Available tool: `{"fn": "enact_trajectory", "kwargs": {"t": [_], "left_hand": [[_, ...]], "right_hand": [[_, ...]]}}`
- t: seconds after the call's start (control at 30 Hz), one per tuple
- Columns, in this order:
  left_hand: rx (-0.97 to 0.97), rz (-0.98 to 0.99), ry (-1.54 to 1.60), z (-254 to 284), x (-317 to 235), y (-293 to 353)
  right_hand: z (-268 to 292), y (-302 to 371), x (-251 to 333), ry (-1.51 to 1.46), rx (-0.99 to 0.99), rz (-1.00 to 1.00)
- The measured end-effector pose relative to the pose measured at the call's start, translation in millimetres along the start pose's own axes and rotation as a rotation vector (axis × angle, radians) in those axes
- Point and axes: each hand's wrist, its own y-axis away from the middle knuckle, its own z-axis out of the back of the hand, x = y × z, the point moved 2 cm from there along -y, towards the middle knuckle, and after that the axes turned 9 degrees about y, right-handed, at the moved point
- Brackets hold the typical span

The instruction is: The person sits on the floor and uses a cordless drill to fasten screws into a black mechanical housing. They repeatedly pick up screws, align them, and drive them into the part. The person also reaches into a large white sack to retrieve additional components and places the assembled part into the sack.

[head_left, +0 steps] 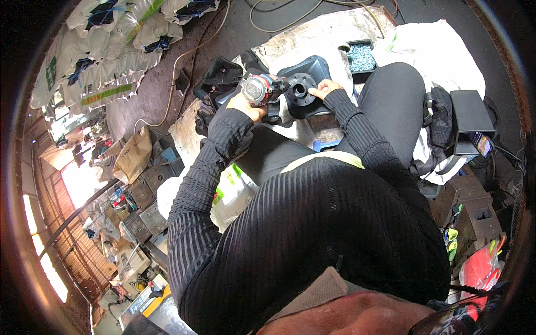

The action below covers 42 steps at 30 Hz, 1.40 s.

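Note:
My left hand [249, 108] is wrapped round a power drill [257, 89] with a round silvery end and some red on its body. The drill's front points right, toward a black square-flanged part [319, 68]. This part has a raised round hub with a central hole and a ring of small holes. At the hub's right edge, my right hand [326, 89] has its thumb and fingertips pressed together. Whatever is between those fingertips is too small to make out. The flanged part rests in front of my knees on a pale covered surface.
A dark tray of small bluish screws [362, 57] stands beyond my right knee. More black parts [221, 75] lie left of the drill. Plastic-wrapped bags [111, 56] are piled at far left. A black box holding a phone [472, 120] is at right. Cables [195, 50] cross the floor.

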Motion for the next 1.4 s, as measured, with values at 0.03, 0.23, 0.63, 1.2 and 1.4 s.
{"fn": "enact_trajectory", "kwargs": {"t": [0.03,0.23,0.63,1.2,1.4], "left_hand": [[0.008,-0.093,-0.025,0,0,-3],[0.014,-0.040,-0.067,-8,15,-13],[-0.194,0.075,0.357,-11,37,33],[-0.235,-0.423,0.065,-79,88,106],[-0.240,-0.512,0.021,-73,83,106]], "right_hand": [[0,-1,-1,0.012,0.010,-0.009],[-2,-4,-8,0.002,0.006,0.002],[5,-1,-1,0.081,-0.131,0.108],[9,88,24,-1.757,0.692,0.027],[10,95,30,-1.706,0.659,0.090]]}}
